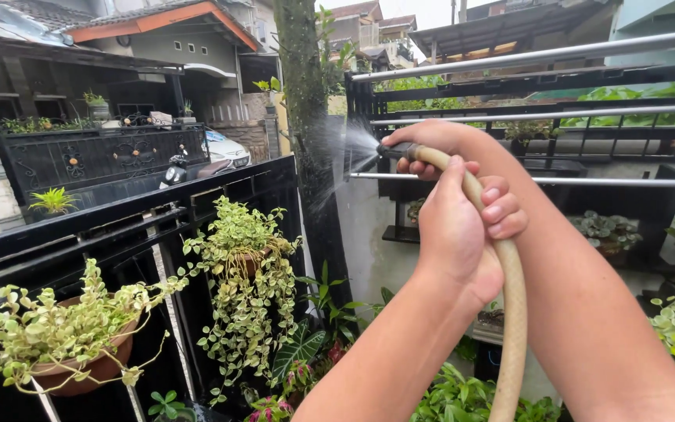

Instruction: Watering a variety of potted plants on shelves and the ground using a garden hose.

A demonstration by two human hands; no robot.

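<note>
A beige garden hose (513, 312) rises from the bottom of the view and curves left to its dark end (391, 149). My right hand (431, 144) is shut on the hose at that end, reaching in from the lower right. My left hand (462, 227) grips the hose a little further back, fingers wrapped over it. A fan of water spray (345, 148) leaves the hose end to the left, toward a tree trunk (306, 117).
A black metal fence (119, 227) at left carries a clay pot (80, 367) and a trailing variegated plant (248, 266). Leafy plants (330, 328) fill the ground below. Steel rails (541, 55) and potted plants (607, 234) stand to the right. Beyond the fence are a white car (224, 146) and houses.
</note>
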